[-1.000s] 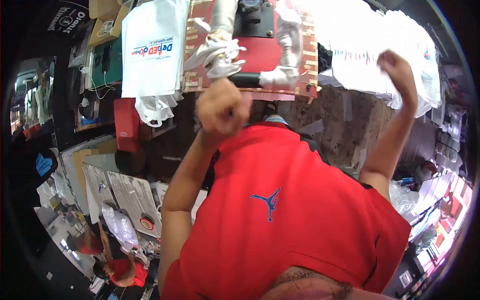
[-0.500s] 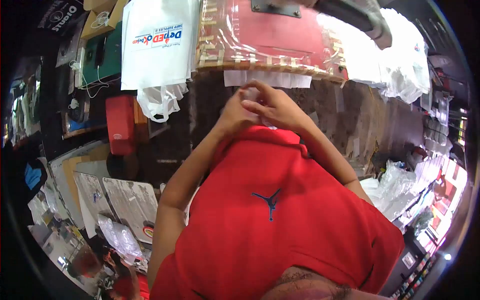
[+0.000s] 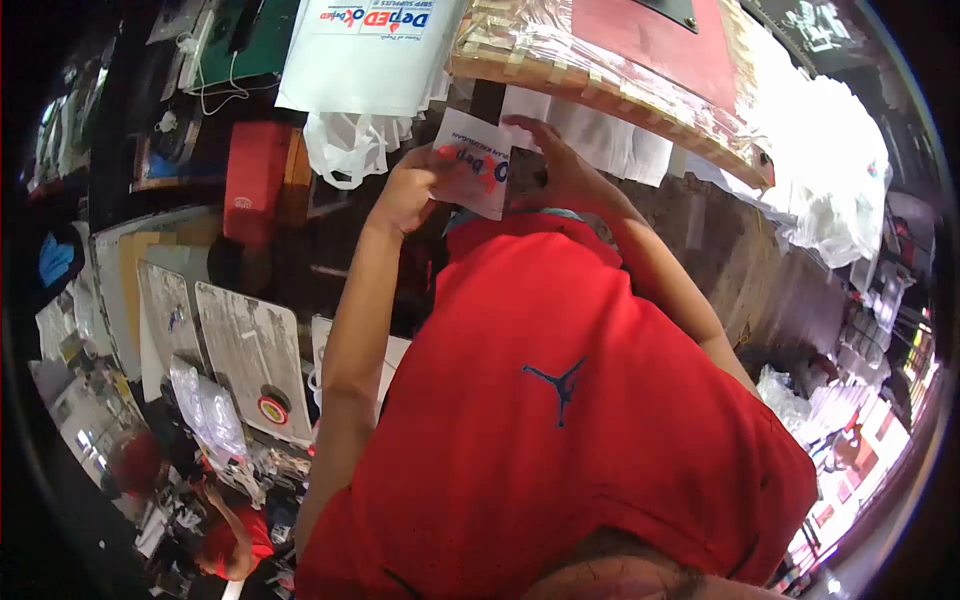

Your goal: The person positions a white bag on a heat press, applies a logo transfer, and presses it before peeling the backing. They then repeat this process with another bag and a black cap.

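Holding a small printed sheet (image 3: 474,166) above the near edge of the table (image 3: 722,236), the person has both hands raised in front of the chest. The left hand (image 3: 405,190) is curled closed, with its thumb and fingers pinching the sheet's left margin. The right hand (image 3: 562,168) is mostly open, its fingers extended along the sheet's right side. Whether its thumb clamps the paper cannot be told, because the sheet hides it.

**Hazards from this position**

1. Loss of grip. Only the left hand has a confirmed hold. If the right hand merely rests against the sheet, a quick movement could let the sheet swing or fold on itself.
2. Creasing. The pinch bears on one margin, so pressure there could kink the paper and mark the red and blue print.
3. Smudging. Fingertips lie close to the printed area and could touch it, leaving marks.
4. Snagging. The sheet hangs just below the taped front edge of the red press platen (image 3: 650,42), where white strips (image 3: 600,135) hang down. Raising the sheet carelessly could catch it on these strips.
5. Clutter. A white DepEd tote bag (image 3: 365,55) lies toward the table's far left, and a pile of white bags (image 3: 815,130) lies toward its right edge. A dropped sheet could slide under either one.
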{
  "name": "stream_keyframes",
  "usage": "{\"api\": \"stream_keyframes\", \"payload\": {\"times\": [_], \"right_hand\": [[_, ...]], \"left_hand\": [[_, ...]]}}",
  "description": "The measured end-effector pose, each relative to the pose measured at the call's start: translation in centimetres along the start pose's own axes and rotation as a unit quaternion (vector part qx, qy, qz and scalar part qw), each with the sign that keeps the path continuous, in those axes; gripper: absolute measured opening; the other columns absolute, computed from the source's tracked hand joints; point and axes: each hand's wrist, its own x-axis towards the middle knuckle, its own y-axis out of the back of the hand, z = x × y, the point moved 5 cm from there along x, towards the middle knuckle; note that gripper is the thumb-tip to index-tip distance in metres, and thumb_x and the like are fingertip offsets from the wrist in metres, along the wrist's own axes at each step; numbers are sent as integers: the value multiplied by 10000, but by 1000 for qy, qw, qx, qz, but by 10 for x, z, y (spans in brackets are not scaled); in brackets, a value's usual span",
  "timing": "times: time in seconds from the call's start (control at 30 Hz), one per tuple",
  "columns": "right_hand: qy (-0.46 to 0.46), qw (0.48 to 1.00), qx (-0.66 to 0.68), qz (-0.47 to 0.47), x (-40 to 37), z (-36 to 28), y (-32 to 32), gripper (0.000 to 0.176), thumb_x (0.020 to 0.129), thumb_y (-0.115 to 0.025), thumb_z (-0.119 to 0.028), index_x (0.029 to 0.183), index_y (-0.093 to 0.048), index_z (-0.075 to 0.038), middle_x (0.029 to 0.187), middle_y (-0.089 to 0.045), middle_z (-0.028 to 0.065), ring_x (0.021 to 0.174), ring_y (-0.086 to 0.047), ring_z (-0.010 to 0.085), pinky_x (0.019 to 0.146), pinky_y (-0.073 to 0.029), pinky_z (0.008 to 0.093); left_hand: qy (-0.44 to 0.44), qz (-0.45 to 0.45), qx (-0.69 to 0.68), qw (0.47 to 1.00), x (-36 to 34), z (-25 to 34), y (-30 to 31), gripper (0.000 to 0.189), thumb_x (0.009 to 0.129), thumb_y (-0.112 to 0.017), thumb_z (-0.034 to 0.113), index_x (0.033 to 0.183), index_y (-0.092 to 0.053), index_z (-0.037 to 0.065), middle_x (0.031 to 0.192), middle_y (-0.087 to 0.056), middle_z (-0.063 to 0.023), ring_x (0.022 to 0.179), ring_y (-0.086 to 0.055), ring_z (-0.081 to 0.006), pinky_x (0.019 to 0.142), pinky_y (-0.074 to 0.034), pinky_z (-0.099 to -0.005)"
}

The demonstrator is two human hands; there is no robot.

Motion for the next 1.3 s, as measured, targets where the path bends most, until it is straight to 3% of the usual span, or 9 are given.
{"api": "stream_keyframes", "payload": {"times": [0.13,0.27,0.5,0.67,0.83,0.97,1.03,1.1,1.3], "right_hand": [[25,994,-56,-92,14,24,8,523,683,-870,-248,1112,-659,-35,1129,-660,143,1104,-610,352,962,-494,432],[-151,977,-93,-121,-7,51,46,355,750,-819,-216,1014,-693,-15,860,-697,99,822,-692,222,800,-553,362],[-177,974,141,9,-37,103,108,262,845,-760,-181,1062,-707,-43,907,-712,85,852,-683,151,774,-548,326],[-189,980,28,55,-43,116,115,510,806,-820,-208,1258,-622,-79,1083,-691,86,906,-690,198,810,-561,350],[-49,987,145,42,-52,102,112,785,689,-891,-91,1389,-537,-55,1253,-629,78,1154,-574,162,971,-506,364],[-99,970,220,0,-64,112,144,282,786,-771,-16,1003,-594,-52,1301,-622,90,1193,-567,185,1026,-454,373],[-88,957,277,5,-64,94,152,171,821,-719,10,861,-576,-73,1296,-629,101,1189,-576,187,1038,-442,382],[-130,970,204,18,-59,99,161,126,834,-732,-44,911,-632,-49,1238,-658,98,1157,-597,188,1009,-448,352],[-220,946,-103,216,-39,153,204,412,831,-782,-279,1104,-661,6,1009,-741,111,925,-702,195,819,-533,307]], "left_hand": [[-23,-168,-51,984,13,6,7,246,906,-565,-11,1147,-617,-14,1024,-679,-52,893,-660,-132,792,-540,-273],[-101,113,-68,986,21,11,17,166,917,-598,3,1078,-629,26,956,-645,3,769,-575,-83,696,-465,-225],[-230,144,322,907,79,-14,-14,181,953,-666,164,1049,-671,10,882,-631,15,766,-565,-72,681,-428,-221],[-71,10,-5,997,77,9,-113,293,970,-622,268,1095,-665,6,954,-682,-33,876,-644,-140,778,-507,-292],[-128,-190,174,958,83,-3,-179,351,965,-624,297,1121,-650,-17,1026,-696,-98,981,-680,-225,894,-540,-382],[-64,-213,-50,974,89,7,-166,362,965,-624,304,1129,-646,-18,1042,-693,-105,1005,-679,-252,891,-541,-393],[-275,-174,149,934,104,1,-130,367,951,-634,289,1129,-640,-33,1044,-700,-138,972,-684,-239,835,-534,-389],[-106,11,201,974,152,-27,-83,348,938,-636,269,1077,-667,-48,1049,-707,-165,957,-691,-226,805,-544,-383],[-102,144,383,907,169,-2,-82,257,923,-647,237,986,-740,6,1114,-706,-146,1001,-688,-220,750,-562,-409]]}}
